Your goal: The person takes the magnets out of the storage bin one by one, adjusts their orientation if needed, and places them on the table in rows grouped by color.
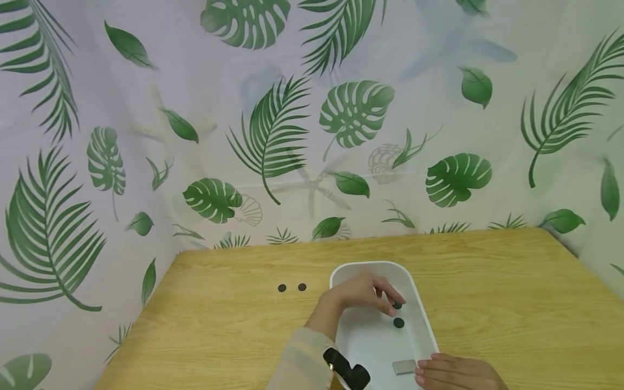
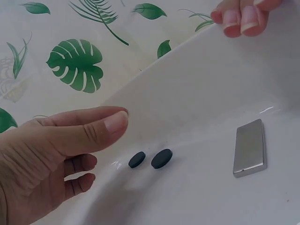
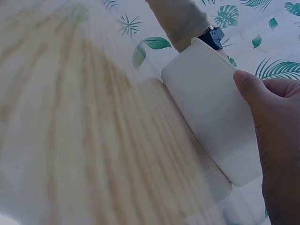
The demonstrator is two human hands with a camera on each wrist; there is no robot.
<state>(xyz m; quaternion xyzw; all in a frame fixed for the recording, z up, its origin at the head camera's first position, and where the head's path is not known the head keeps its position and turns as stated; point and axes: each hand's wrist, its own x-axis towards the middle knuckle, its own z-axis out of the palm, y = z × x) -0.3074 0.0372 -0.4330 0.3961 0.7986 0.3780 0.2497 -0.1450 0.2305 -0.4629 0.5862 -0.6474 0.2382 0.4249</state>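
My left hand (image 1: 362,292) reaches over the white plastic tray (image 1: 425,319), its thumb and forefinger close together with nothing visible between them. Just beyond its fingertips in the left wrist view, two small black discs lie on the tray's floor, a nearer-looking disc (image 2: 161,159) and a smaller-looking disc (image 2: 137,160). A flat silver rectangular block (image 2: 250,148) lies farther along the same floor. My right hand (image 1: 458,372) grips the tray's right rim near its front. Its thumb (image 3: 250,86) presses the outer wall, while the fingertips (image 2: 251,23) hook over the rim.
Two more black discs, a left disc (image 1: 282,288) and a right disc (image 1: 302,287), lie on the wooden table (image 1: 219,325) left of the tray. A leaf-printed cloth (image 1: 292,135) stands behind the table and along its sides. A black strap (image 1: 343,368) circles the left wrist.
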